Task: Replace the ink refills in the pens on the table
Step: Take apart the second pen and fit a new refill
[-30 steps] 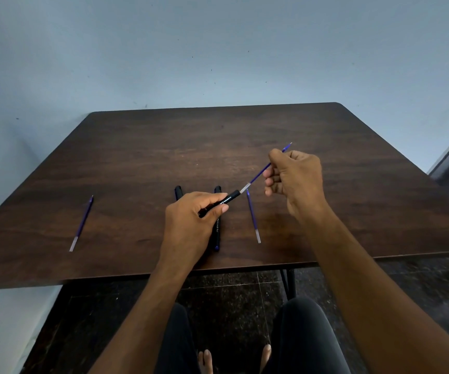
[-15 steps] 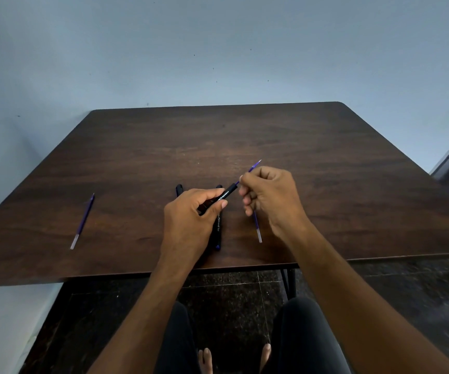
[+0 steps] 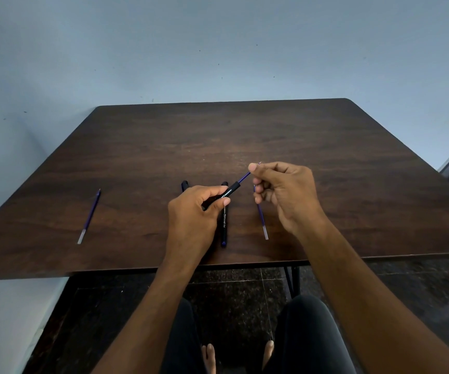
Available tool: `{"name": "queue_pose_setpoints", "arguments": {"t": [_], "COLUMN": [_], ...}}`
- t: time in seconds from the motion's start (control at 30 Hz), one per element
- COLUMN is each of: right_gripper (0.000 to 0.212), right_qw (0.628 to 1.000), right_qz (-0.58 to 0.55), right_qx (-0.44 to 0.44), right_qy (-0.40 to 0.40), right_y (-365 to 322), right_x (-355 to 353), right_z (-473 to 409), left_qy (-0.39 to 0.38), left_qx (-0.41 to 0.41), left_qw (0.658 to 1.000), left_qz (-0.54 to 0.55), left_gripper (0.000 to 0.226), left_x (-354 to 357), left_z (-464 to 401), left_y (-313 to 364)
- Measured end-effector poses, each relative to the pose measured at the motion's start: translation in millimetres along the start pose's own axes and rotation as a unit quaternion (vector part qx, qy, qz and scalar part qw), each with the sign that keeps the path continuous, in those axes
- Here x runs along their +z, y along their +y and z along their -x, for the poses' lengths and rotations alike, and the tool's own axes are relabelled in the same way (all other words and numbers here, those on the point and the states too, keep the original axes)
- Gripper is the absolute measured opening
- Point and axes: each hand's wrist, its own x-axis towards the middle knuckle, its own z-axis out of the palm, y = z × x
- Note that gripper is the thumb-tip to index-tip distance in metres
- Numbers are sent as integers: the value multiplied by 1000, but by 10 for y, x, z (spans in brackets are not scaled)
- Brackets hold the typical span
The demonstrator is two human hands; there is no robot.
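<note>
Two hands busy: left hand [image 3: 191,211] grips black pen barrel [image 3: 227,194], right hand [image 3: 285,190] pinches purple refill [image 3: 244,178].

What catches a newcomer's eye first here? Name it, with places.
The two hands at the table's near middle: the left hand grips a black pen barrel, and the right hand pinches a purple refill that enters the barrel's far end. Next, a second pen lies on the dark table between the hands, one loose refill under the right hand and another far left.
</note>
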Motion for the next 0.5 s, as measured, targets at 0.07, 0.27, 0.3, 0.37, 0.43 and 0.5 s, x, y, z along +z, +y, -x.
{"name": "queue_pose_setpoints", "arguments": {"t": [0.07,0.27,0.3,0.37,0.43,0.5], "right_gripper": [15,15,14,12,14,15], "right_qw": [1000,1000,1000,1000,999,999], "right_qz": [5,-1,-2,-14,-26,-18], "right_qx": [3,7,8,8,3,-7], "right_qy": [-7,-14,-15,-19,-27,-38], "right_y": [5,22,19,8,-11,-29], "right_x": [13,102,109,131,167,186], "right_z": [-10,20,25,36,47,46], "left_qy": [4,38,42,54,66,73], "left_qx": [3,4,-1,-8,-10,-13], "left_qw": [1000,999,999,998,998,997], "left_qz": [2,0,6,18,23,18], "left_gripper": [27,26,26,26,25,24], "left_x": [4,-6,-10,-19,-41,-81], "left_z": [3,15,12,4,-1,-7], "left_y": [4,1,7,23,46,55]}}
